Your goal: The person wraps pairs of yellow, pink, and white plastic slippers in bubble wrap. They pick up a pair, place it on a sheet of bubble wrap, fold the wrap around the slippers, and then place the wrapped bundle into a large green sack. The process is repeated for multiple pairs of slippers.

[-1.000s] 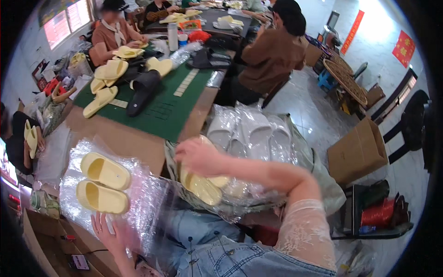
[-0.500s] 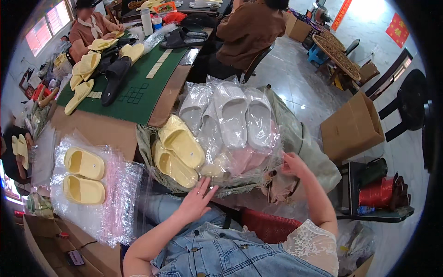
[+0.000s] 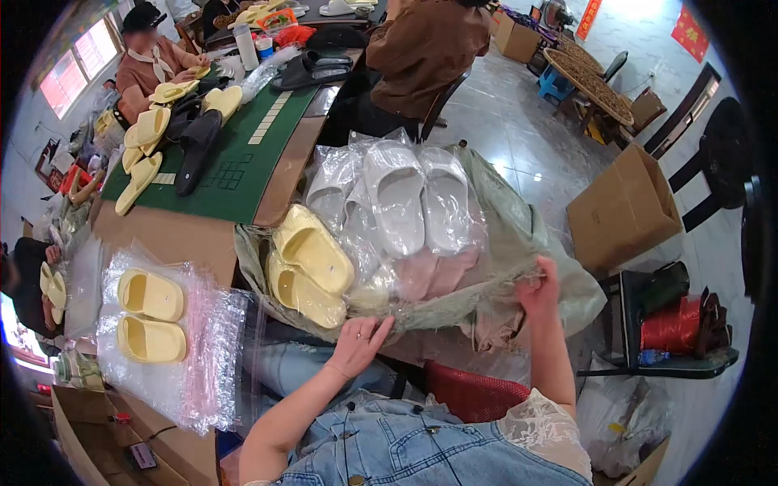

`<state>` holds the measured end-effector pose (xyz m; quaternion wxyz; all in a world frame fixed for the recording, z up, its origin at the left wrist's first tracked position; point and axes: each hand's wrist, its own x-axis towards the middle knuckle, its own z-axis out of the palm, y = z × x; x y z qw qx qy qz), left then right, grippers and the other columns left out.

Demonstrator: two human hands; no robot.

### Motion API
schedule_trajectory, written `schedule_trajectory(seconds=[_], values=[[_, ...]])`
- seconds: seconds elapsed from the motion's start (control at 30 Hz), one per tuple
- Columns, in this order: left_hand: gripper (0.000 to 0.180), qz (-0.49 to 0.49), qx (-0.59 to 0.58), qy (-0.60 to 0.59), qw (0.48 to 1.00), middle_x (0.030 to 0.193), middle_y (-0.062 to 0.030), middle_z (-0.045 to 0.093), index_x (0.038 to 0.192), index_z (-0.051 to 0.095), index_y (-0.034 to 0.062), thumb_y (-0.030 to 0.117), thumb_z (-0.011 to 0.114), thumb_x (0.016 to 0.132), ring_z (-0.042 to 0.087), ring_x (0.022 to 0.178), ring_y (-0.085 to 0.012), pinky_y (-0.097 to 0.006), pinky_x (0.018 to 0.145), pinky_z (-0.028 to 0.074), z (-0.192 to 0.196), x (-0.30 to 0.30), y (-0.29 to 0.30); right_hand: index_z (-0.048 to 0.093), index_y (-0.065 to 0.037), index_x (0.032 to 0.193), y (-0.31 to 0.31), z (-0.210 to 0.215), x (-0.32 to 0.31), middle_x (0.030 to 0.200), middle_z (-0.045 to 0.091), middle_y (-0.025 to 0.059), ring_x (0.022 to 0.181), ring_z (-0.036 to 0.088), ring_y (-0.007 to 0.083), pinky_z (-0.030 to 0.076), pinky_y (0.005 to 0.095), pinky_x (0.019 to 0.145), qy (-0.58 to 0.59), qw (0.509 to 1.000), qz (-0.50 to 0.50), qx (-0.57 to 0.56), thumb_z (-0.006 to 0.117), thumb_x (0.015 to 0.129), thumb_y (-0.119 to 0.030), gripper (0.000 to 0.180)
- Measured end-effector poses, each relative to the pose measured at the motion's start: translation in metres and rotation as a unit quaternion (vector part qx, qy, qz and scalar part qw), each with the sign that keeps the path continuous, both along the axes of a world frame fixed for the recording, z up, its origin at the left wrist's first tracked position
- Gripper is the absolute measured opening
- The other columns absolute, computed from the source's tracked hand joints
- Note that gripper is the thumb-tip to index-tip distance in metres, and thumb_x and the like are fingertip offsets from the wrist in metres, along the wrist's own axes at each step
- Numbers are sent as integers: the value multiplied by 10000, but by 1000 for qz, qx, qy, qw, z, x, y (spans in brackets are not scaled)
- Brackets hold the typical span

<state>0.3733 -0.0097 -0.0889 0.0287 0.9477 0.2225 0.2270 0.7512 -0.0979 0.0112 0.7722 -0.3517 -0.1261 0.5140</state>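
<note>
A large woven sack [image 3: 525, 231] stands in front of me, its mouth spread around bagged slippers. On its near rim, my left hand [image 3: 356, 344] has its fingers closed on the edge. My right hand [image 3: 539, 287] grips the rim further right, fingers wrapped round the fabric. Inside the sack, yellow slippers [image 3: 312, 251] in clear plastic lie at the left. Grey-white slippers [image 3: 395, 194], also in clear bags, lie on top in the middle. Pink bagged slippers [image 3: 433, 275] show partly beneath them.
Left of the sack, a pair of yellow slippers [image 3: 151, 328] lies on stacked plastic bags [image 3: 207, 356]. Loose yellow and black slippers [image 3: 198, 150] cover part of a green mat [image 3: 243, 186]. Two people sit beyond. At right stand a cardboard box [image 3: 620, 211] and a black chair [image 3: 673, 364].
My right hand has moved slightly right and closed round the sack's rim. My left hand has shifted to the rim, which is now pulled up between both hands. The view has tilted slightly.
</note>
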Motion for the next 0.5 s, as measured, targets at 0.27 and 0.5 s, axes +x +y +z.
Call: schedule_trajectory(seconds=[0.27, 0.5], values=[[437, 17, -141, -49, 989, 1001, -80, 566, 1202, 603, 93, 101, 677, 771, 566, 876, -281, -390, 758, 490, 20, -2, 14, 586, -118, 862, 64, 70, -53, 682, 534, -63, 541, 475, 52, 381, 214, 520, -187, 981, 19, -49, 593, 957, -195, 123], [352, -39, -40, -122, 991, 1071, -64, 586, 1113, 633, 117, 199, 761, 796, 578, 949, -274, -390, 823, 480, 53, -30, -9, 608, -59, 975, 64, 30, -41, 797, 554, -38, 677, 487, 54, 376, 220, 594, -546, 834, -9, -79, 653, 958, -252, 200]])
